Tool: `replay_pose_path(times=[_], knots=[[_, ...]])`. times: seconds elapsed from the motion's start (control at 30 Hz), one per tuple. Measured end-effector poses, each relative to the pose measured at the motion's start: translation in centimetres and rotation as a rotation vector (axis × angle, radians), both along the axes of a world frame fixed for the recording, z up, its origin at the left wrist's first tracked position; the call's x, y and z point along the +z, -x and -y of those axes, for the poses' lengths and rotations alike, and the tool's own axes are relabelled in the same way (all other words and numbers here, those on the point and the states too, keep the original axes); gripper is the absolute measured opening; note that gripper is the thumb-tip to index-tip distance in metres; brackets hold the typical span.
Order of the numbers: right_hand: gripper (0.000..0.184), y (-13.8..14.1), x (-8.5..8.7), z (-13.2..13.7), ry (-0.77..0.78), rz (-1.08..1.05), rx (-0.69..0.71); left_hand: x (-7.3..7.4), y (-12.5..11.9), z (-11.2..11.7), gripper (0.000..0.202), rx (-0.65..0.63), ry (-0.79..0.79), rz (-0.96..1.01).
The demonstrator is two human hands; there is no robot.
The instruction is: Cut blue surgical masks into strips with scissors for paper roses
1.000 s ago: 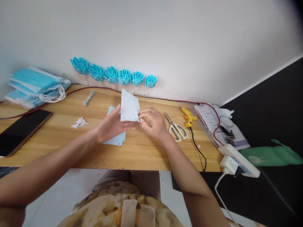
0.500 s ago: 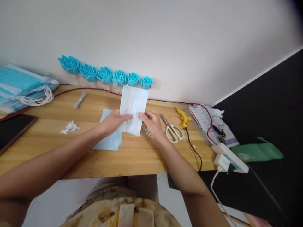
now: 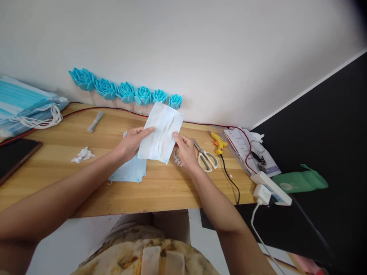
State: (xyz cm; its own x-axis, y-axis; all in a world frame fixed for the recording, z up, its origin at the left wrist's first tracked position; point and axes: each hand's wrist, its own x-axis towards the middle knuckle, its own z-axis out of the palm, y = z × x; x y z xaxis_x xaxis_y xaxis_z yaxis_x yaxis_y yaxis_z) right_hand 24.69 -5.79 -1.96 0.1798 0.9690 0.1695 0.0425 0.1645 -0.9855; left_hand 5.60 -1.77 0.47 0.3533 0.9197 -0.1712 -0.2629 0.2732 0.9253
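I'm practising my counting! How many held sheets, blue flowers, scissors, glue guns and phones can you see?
Held pale blue sheet: 1
Blue flowers: 6
Scissors: 1
Yellow glue gun: 1
Phone: 1
Total: 10

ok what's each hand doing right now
Left hand: closed, gripping the pale blue sheet by its left edge.
Right hand: closed, pinching the same sheet's right edge.

Pale blue sheet (image 3: 161, 131) spread wider than a second ago, far end tipped more to the right. Left hand (image 3: 130, 144), open-fingered then, now grips its left side. Thumbs of left and right hand (image 3: 186, 151), nearly meeting half a second ago, now apart.
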Motion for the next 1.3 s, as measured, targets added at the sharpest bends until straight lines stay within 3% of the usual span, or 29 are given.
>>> replay_pose_path(times=[0.13,0.23,0.47,0.6,0.67,0.83,0.93,1.07,1.2,1.3], knots=[[0.043,0.1,0.3,-0.1,0.045,-0.118,0.052,-0.3,0.3,-0.1,0.038,-0.030,0.007,-0.116],[0.046,0.2,0.4,-0.4,0.077,-0.206,0.015,-0.5,0.4,0.0,0.035,-0.090,-0.018,-0.164],[0.041,-0.6,0.3,-1.5,0.113,-0.380,-0.092,-0.9,0.2,-0.4,0.038,-0.204,-0.044,-0.018],[0.043,-1.3,0.3,-2.1,0.047,-0.418,-0.098,-0.1,1.0,-1.3,0.050,-0.234,-0.183,0.003],[0.041,-1.8,0.3,-2.3,0.013,-0.448,-0.107,0.6,1.9,-2.0,0.051,-0.207,-0.321,-0.113],[0.027,-3.0,0.1,-2.8,-0.036,-0.501,-0.127,1.5,5.0,-3.5,0.035,-0.135,-0.685,-0.817],[0.025,-3.2,-0.1,-3.0,0.003,-0.498,-0.113,0.4,6.8,-3.0,0.031,-0.218,-0.763,-1.015],[0.022,-3.1,-0.3,-3.1,0.011,-0.531,-0.094,-2.0,8.4,-0.8,0.031,-0.372,-0.849,-1.071],[0.024,-3.0,-0.4,-3.0,0.000,-0.499,-0.072,-3.8,8.8,0.9,0.032,-0.362,-0.938,-1.111],[0.028,-2.7,-0.3,-2.8,0.020,-0.448,-0.052,-4.2,8.8,1.0,0.031,-0.342,-0.965,-1.106]])
